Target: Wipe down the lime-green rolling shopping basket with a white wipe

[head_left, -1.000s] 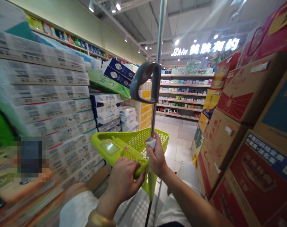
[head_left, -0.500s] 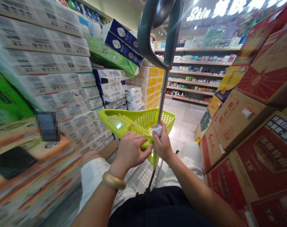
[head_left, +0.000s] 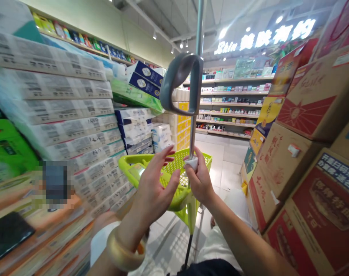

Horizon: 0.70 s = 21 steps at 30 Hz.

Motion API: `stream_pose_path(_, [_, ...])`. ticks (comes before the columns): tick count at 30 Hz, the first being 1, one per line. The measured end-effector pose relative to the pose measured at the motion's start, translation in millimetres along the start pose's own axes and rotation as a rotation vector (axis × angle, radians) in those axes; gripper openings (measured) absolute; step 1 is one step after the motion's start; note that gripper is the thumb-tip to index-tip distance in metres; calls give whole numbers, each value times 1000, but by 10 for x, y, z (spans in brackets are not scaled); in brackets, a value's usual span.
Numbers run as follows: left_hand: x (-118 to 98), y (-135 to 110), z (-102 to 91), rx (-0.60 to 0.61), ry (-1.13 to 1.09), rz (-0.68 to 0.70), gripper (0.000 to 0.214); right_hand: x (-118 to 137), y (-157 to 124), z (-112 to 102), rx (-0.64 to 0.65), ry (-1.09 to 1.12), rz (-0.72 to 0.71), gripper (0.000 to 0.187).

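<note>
A metal pole stands upright before me, with a grey loop-shaped handle on it. Below that handle, my right hand presses a small white tissue or cloth around the shaft. My left hand is raised just left of the pole, fingers apart, holding nothing. A gold-coloured bangle circles the left wrist. Behind both hands is a lime-green shopping basket trolley, partly covered by the left hand.
Stacked white packs rise on the left, beside orange packs bearing a dark flat object. Cardboard cartons are piled on the right. A tiled aisle leads to product shelves.
My left hand has lifted off the trolley's handle area and opened. The view has tilted up, so the pole's grey handle appears lower and smaller. My right hand keeps its hold.
</note>
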State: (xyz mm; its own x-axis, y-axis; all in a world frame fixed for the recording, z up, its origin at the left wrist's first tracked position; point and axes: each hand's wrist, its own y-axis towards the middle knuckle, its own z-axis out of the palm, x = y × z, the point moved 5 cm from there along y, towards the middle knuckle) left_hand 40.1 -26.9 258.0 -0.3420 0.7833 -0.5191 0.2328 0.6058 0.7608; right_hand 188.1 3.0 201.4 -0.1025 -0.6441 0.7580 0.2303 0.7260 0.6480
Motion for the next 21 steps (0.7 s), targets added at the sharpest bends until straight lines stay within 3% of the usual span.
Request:
stream_pose_path(6, [-590,511,-386,-240,-255,106,50,617,731,49,-58,210,-141,63])
stream_pose_path(9, [-764,704,-471,-293,-249,134,49,710,853,85,-101,253,-154,64])
stream_pose_path(15, [-704,884,-462,-270,-209,93,50,521,752,118,-148,367,-82,63])
stream_pose_path(18, [-666,879,-447,-279,-181,87,52,714,978,73,-205,399,-90,63])
stream_pose_path(21, [-661,856,-441,-299,-168,104,52,1022,1280,82,-173,371,-104,63])
